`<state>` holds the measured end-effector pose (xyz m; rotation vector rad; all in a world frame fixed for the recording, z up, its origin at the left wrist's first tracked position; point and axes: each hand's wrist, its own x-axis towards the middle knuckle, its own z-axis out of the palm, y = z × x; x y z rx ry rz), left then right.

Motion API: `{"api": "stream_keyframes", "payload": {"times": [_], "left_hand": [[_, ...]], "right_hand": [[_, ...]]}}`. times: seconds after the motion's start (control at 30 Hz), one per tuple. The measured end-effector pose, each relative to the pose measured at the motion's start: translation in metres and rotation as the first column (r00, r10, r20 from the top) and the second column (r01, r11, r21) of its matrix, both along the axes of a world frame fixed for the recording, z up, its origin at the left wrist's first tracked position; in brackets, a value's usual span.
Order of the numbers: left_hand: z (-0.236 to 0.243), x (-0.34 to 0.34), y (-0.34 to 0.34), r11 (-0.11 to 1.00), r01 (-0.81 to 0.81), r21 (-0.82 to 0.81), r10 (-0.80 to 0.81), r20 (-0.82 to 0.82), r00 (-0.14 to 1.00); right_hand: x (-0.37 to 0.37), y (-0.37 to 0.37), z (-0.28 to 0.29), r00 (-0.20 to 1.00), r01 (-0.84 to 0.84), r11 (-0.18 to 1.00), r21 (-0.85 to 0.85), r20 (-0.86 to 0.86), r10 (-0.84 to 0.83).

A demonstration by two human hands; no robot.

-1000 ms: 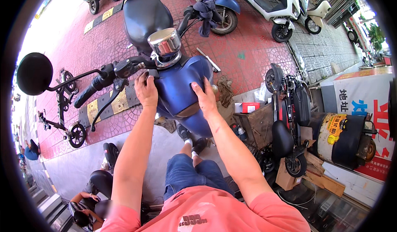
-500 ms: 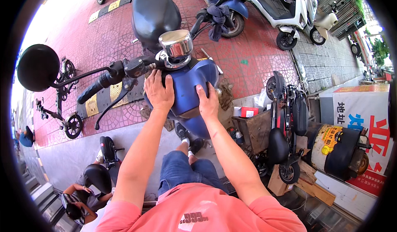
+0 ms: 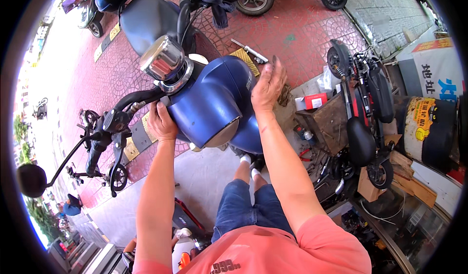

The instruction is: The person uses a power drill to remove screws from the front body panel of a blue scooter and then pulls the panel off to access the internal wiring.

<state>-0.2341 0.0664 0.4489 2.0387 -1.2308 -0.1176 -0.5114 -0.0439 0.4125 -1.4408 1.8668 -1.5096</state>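
Observation:
A glossy blue front panel of a scooter stands before me, with a chrome round headlamp above it. My left hand is at the panel's left edge, its thumb against the blue surface and its fingers partly hidden, so it seems to grip the side. On the other side, my right hand is held upright with fingers stretched and spread. Its palm faces the panel, and I cannot tell if it touches. From the headlamp the black handlebar reaches left, with a lever and a round mirror.
A dark scooter seat lies beyond the headlamp. At right stand a folded black scooter, a wooden box and a yellow-labelled drum. A white-and-metal rod lies on the red paving.
My view has shifted, and the scooter's front appears turned. My right hand has gone from lying on the panel to standing at its right side; my left hand has moved to the left edge.

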Motion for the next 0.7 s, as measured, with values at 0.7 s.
{"api": "stream_keyframes", "payload": {"times": [0.7], "left_hand": [[-0.029,0.020,-0.006,0.998,0.050,-0.045,-0.053,-0.084,0.995]], "right_hand": [[0.060,0.103,-0.136,0.883,0.419,0.885,0.200,0.136,-0.449]]}}
